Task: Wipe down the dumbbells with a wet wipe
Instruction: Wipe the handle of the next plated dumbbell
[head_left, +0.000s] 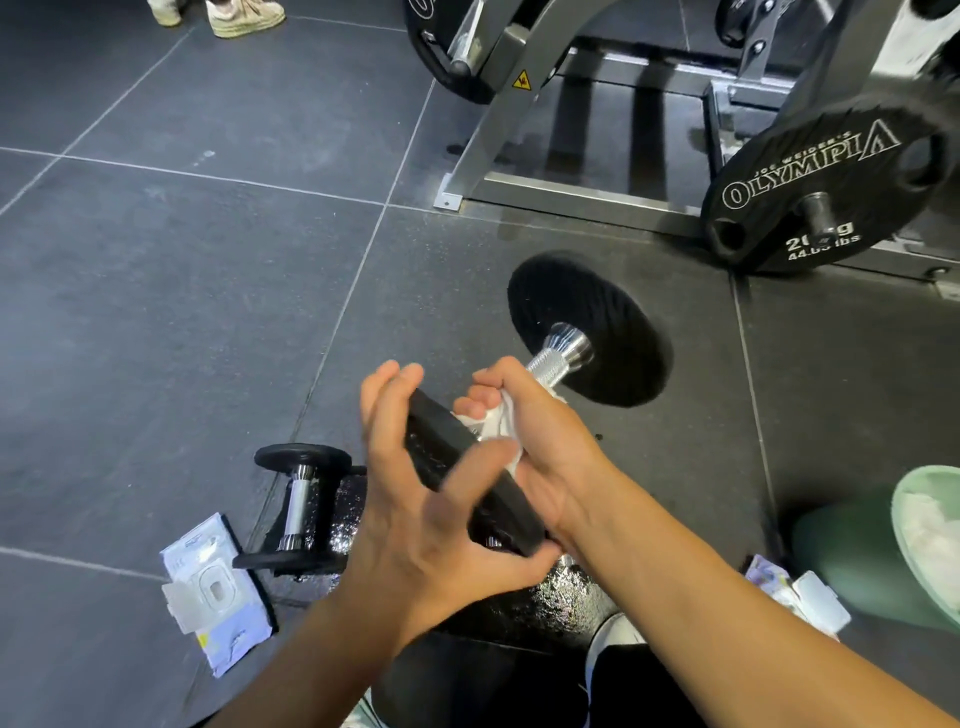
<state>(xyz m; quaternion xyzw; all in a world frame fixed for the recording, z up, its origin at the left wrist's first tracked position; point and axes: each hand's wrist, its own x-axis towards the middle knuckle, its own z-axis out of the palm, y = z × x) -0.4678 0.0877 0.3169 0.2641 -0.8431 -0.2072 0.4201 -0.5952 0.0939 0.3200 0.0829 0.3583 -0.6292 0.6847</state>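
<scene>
A large black dumbbell with a chrome knurled handle is held up off the floor, its far disc pointing away from me. My left hand holds the near disc, fingers and thumb curved round its rim. My right hand grips the handle with a white wet wipe bunched between palm and bar. A smaller black dumbbell lies on the floor at lower left. An open pack of wet wipes lies next to it.
A steel machine frame and a black Olympia weight plate stand ahead on the right. A green bin holding white wipes is at the right edge, another wipe pack beside it. Someone's shoes show top left. Dark tiled floor.
</scene>
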